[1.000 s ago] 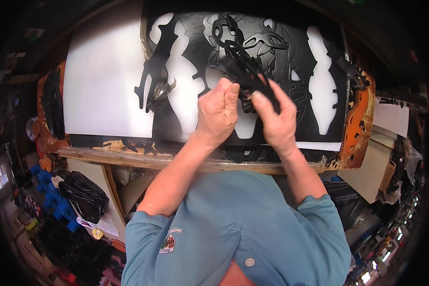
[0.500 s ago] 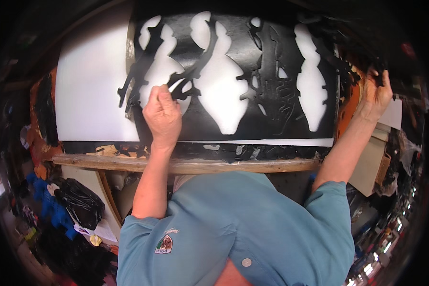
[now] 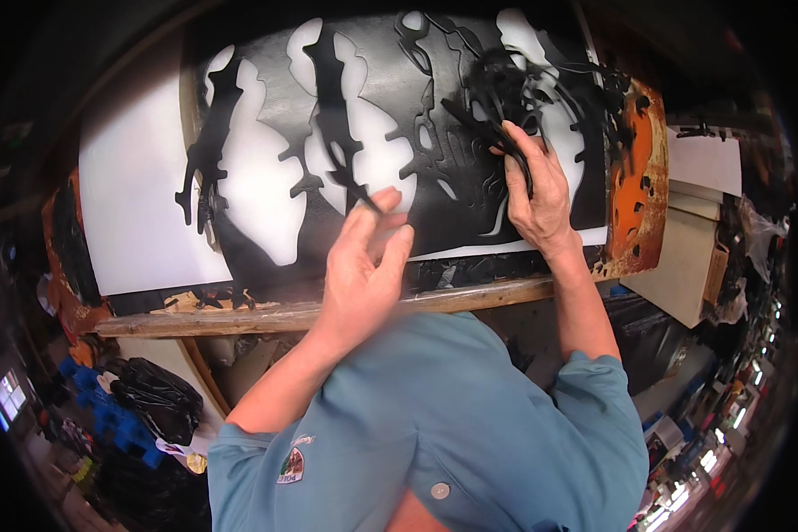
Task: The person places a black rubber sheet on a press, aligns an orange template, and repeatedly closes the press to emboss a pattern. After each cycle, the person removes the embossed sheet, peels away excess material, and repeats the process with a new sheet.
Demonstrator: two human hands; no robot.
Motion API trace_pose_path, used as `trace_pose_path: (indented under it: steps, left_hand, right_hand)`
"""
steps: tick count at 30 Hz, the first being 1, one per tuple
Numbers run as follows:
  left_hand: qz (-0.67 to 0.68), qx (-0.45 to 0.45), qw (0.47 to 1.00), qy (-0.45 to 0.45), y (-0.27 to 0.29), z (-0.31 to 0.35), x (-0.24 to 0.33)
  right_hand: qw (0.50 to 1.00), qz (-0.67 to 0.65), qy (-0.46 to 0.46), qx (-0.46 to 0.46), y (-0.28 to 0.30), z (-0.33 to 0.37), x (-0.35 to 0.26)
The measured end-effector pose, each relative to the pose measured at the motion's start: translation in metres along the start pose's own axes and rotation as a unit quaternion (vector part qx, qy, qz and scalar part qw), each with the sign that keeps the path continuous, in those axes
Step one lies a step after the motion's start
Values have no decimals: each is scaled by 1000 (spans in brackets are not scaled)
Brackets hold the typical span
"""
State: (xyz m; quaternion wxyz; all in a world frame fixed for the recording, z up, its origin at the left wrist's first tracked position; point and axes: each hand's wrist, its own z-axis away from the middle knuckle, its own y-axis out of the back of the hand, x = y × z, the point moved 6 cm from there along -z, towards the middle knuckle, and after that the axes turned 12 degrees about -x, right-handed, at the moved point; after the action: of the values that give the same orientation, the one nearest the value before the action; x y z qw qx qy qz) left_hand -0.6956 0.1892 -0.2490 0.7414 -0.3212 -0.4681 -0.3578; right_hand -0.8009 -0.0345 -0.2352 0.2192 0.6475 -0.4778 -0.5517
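A black sheet (image 3: 386, 66) with long scalloped cut-outs lies on the bench, white showing through the gaps. My left hand (image 3: 363, 270) is over its near edge, thumb and fingers apart. Close to those fingertips is the lower end of a loose black strip (image 3: 328, 84) that runs across the cut-outs. My right hand (image 3: 541, 191) is closed on a tangled bundle of black cut-out scraps (image 3: 496, 89), above the right part of the sheet. The bundle is blurred and partly covers the rightmost white gap. Another black strip (image 3: 208, 151) lies along the sheet's left side.
A plain white sheet (image 3: 137, 199) lies left of the black one. A wooden rail (image 3: 266, 321) runs along the bench's front edge, with dark scraps behind it. At right is a worn orange board (image 3: 634, 199) with holes. A black plastic bag (image 3: 158, 399) sits low at left.
My right hand has come in from the far right, bringing the black scraps over the sheet. My left hand has moved right and nearer to me, its fingers loosening from the strip.
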Motion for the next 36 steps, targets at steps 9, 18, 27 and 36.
trace_pose_path:
  steps: [9, 18, 27, 36]
  left_hand:
    - [38, -96, 989, 110, 9, -42, -11]
    - [262, -65, 954, 134, -5, -27, -14]
    - [210, -162, 962, 58, -16, -59, -4]
    - [325, -193, 925, 35, -26, -73, -7]
  right_hand:
    - [999, -8, 38, 22, 7, 3, -11]
    - [999, 22, 39, -8, -11, 20, -16]
    - [996, 3, 85, -40, -9, 16, -22]
    - [988, -137, -43, -56, -1, 9, -14]
